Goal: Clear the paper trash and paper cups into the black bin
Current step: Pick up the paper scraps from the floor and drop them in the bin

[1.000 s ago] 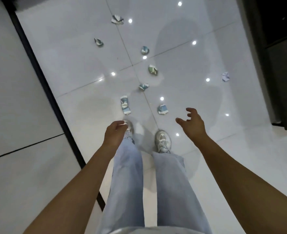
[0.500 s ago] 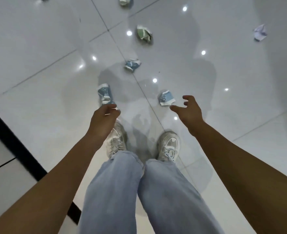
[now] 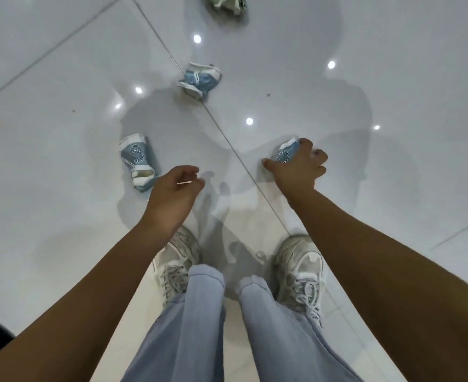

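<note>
The glossy white floor (image 3: 62,133) lies open all round, crossed by thin tile seams, with a dark edge at the lower left corner. The right hand (image 3: 296,172) curls its fingers round a crushed blue paper cup (image 3: 285,154) on the floor; the left hand (image 3: 172,194) hangs loosely curled, holding nothing, beside another crushed blue cup (image 3: 138,161). Half a second ago the right hand hovered spread just short of its cup; a 3rd blue cup (image 3: 199,82) and a green one (image 3: 227,4) lie further ahead.

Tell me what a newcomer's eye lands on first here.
The right hand, low over the glossy tile floor, closing its grip on a crushed blue paper cup. Next, the flattened blue cup beside the left hand, which holds nothing. A third blue cup lies farther ahead.
</note>
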`<state>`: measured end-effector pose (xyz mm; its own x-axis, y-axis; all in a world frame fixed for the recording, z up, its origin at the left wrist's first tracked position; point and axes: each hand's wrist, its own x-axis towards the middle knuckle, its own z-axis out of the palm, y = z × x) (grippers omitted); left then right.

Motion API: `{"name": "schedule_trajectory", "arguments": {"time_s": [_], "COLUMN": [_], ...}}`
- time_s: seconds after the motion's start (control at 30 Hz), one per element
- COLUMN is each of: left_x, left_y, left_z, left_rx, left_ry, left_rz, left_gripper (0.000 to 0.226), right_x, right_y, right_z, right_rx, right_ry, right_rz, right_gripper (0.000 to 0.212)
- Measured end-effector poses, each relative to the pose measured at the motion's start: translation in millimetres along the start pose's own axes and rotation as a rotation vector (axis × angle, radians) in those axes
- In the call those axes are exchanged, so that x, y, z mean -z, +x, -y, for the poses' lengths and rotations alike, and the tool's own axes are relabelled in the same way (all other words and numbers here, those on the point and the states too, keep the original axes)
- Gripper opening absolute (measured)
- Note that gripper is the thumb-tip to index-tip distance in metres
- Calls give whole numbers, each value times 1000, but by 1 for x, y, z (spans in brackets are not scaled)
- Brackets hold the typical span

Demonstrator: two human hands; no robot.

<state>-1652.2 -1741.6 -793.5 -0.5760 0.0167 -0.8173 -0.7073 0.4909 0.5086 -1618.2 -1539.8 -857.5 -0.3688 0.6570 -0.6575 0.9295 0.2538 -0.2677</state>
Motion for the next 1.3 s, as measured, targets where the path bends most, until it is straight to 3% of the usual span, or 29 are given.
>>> {"name": "schedule_trajectory", "arguments": {"time_s": [0.17, 0.23, 0.47, 0.57, 0.77, 0.9, 1.0, 1.13, 1.3], "left_x": [-14, -18, 0, 22, 61, 85, 107, 138, 152], "left_y": [17, 21, 10, -4, -27, -37, -38, -31, -22], "left_z": [-8, -12, -29, -28, -13, 2, 21, 57, 97], "left_rx": [-11, -4, 68, 99, 109, 94, 108, 191, 223], "left_ry": [-19, -53, -299, -399, -585, -629, -675, -739, -710], "left_rz": [19, 48, 196, 266, 361, 258, 22, -281, -341], "left_gripper": [26, 26, 61, 70, 57, 57, 55, 26, 30], "right_x": [-8, -6, 3, 4, -1, -12, -29, -69, -135], "right_y": [3, -2, -79, -106, -146, -160, -160, -147, -126], "right_z": [-1, 1, 40, 54, 75, 85, 90, 109, 139], "right_rx": [-11, 71, 645, 737, 794, 857, 920, 749, 534], "right_ry": [-69, -36, 14, 23, 6, -61, -193, -254, -252], "right_rz": [-75, -46, 314, 417, 573, 649, 589, 484, 386], "right_gripper": [67, 69, 73, 75, 80, 83, 82, 76, 77]}}
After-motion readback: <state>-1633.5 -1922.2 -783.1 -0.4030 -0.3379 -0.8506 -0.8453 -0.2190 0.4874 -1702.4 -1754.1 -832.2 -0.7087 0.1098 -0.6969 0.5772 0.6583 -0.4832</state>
